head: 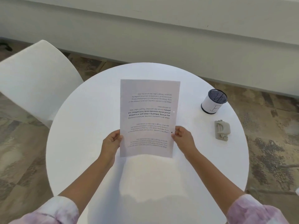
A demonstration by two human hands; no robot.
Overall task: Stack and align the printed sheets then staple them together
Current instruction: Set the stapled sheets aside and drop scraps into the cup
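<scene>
Presently the white printed sheets (149, 117) are pinched at both side edges by the left hand (112, 141) and right hand (182, 137) above the round white table (84, 126); slippage may misalign them, and the grey stapler (222, 132) right of the sheets lies unreached.

Head camera, looking down, close over round table (72, 126).

round white table (80, 159), white chair (35, 78) — mesh pen cup (213, 101)

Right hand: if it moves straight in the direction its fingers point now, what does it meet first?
The right hand points left across the printed sheets it grips, so beyond the paper it would probably meet the left hand first; depth is unclear.
</scene>
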